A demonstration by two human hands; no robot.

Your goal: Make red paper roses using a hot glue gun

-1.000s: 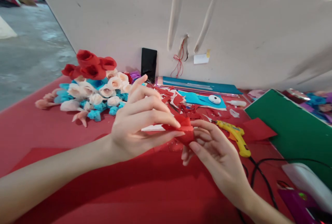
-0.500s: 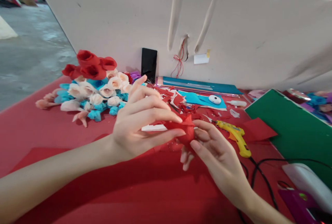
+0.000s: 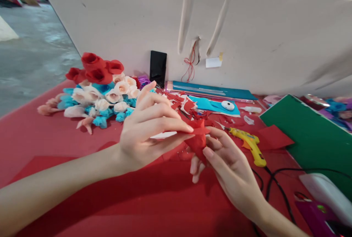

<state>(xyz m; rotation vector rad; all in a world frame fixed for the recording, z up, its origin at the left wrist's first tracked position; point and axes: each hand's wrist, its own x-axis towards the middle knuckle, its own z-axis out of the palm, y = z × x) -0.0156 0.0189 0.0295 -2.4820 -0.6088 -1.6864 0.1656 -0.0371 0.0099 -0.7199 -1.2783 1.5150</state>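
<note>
Red tabletop (image 3: 49,140), pale wall (image 3: 123,17), grey floor (image 3: 30,61), fingers (image 3: 176,124) pinching red paper (image 3: 198,142)

Red paper (image 3: 199,141) partly hidden (behind left hand (image 3: 144,130)).

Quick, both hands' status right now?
Left hand: closed, pinching the red paper between thumb and fingers.
Right hand: closed, holding the same piece.

red tbl (image 3: 52,138) – flwrs (image 3: 102,104), ylw glue gun (image 3: 249,142), scraps (image 3: 188,106)
</note>
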